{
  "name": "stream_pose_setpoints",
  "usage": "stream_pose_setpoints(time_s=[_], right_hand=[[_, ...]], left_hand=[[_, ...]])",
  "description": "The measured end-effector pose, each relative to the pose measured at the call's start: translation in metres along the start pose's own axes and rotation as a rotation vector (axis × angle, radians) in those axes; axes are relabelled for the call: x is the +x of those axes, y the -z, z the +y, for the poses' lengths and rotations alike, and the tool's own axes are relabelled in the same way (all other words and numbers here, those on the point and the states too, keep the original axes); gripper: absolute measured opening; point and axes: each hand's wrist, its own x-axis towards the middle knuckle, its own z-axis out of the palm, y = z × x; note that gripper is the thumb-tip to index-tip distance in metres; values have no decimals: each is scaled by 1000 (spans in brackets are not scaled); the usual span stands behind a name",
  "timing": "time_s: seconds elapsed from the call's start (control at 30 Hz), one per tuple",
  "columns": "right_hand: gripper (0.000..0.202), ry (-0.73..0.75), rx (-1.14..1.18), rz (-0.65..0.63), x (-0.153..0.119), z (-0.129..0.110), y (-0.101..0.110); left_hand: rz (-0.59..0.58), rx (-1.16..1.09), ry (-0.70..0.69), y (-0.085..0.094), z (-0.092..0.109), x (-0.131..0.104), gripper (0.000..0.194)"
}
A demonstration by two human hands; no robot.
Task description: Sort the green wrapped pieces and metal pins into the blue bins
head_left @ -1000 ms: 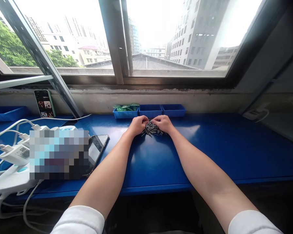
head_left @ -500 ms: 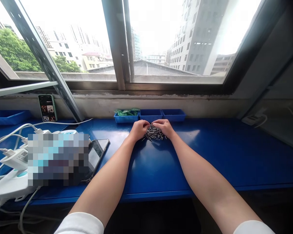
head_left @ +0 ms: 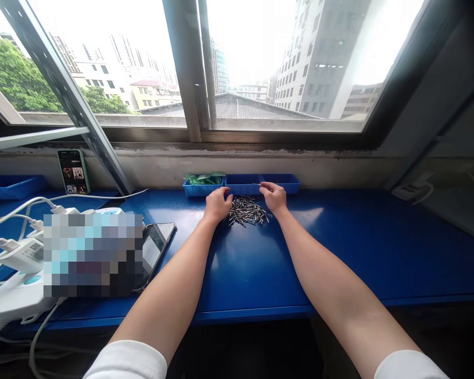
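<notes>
A pile of small thin metal pieces lies on the blue table. At the pile's left edge is my left hand, thumb and fingers apart, with nothing visible between them. My right hand is at the pile's upper right, its fingertips pinching one thin metal piece that points left. Behind the hands stand three joined blue bins: the left bin has green packets in it, then come the middle bin and the right bin.
On the left are a dark phone or tablet, a white power strip with chargers and cables, and a blurred patch. A phone leans on the wall near a metal post and another blue tray. A window rises behind.
My hands have moved apart from above the pile, left hand leftward and right hand slightly right and up. The left fingers have opened. More of the pile shows, and a thin piece is visible in my right fingertips.
</notes>
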Motion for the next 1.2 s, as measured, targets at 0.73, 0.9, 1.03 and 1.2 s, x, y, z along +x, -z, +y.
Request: stream_pose_setpoints(time_s=[0.73,0.9,1.03,1.2], right_hand=[[36,26,-293,228,5,13,2],[19,-10,-323,8,2,10,3],[14,-116,-444,-136,-3,3,3],[14,-184,-549,-245,-6,-4,5]], left_hand=[[-245,87,163,5,-17,1,37],[-252,82,158,7,-16,0,38],[-236,86,163,7,-13,0,37],[-213,82,166,7,-12,1,35]])
